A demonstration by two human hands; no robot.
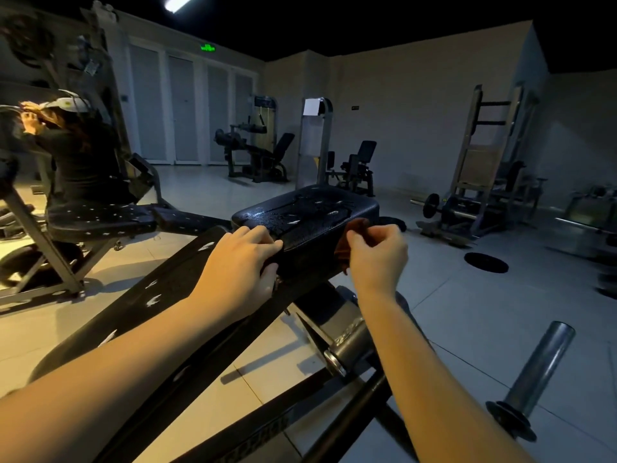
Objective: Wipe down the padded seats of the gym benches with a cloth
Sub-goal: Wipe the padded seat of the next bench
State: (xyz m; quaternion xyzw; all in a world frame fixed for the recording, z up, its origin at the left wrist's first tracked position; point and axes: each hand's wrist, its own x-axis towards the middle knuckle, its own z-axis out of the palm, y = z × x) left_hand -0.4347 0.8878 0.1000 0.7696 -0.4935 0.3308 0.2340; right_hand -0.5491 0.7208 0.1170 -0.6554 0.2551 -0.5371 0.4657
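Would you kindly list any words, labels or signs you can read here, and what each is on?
Nothing reads clearly.
Green sign above the doors: lit, too blurred.
Dark plaque on the far wall: too small.
White sheet on a machine: nothing legible.
Lettering on the bench frame: distorted, unreadable.

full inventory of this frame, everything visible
seat pad: 1, black, centre
back pad: 1, black, lower left
cloth: 1, reddish-brown, seat pad's right side
second bench: 1, black, left
person: 1, dark top, seated on second bench
weight plate: 1, black, floor right
barbell: 1, black plates, floor right
steel peg: 1, grey, lower right
exit sign: 1, green, back wall
left hand: grips seat pad's near edge
right hand: pinches cloth
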